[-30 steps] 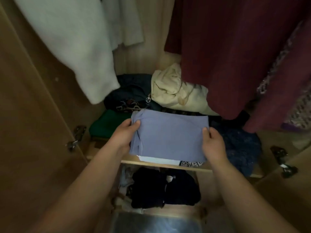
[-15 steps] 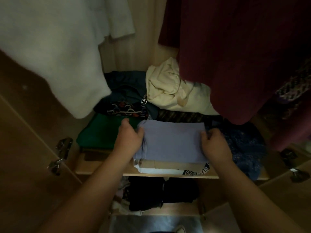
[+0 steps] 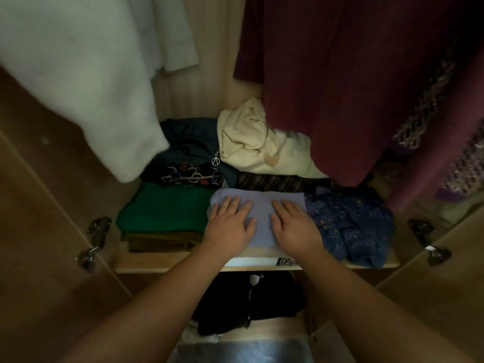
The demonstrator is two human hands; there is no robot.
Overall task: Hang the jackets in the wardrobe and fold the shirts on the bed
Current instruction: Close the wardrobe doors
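Note:
A folded lavender shirt (image 3: 262, 205) lies on top of a small stack on the wardrobe shelf (image 3: 167, 264). My left hand (image 3: 230, 226) presses flat on its left half, fingers straight. My right hand (image 3: 294, 229) lies flat on its right half, also with straight fingers. A white fluffy jacket (image 3: 78, 74) hangs at the upper left. A maroon garment (image 3: 353, 87) hangs at the upper right. Under the lavender shirt, the edge of a white printed garment (image 3: 262, 262) shows.
On the shelf lie a green folded top (image 3: 167, 208) over a brown one, a blue patterned garment (image 3: 351, 226), a cream bundle (image 3: 256, 142) and dark clothes behind. Black clothes (image 3: 248, 302) sit on the lower shelf. Open doors with metal hinges (image 3: 94, 239) flank both sides.
The lavender shirt went from held at its edges to lying on the stack. Both hands let go of its sides and now press flat on top of it.

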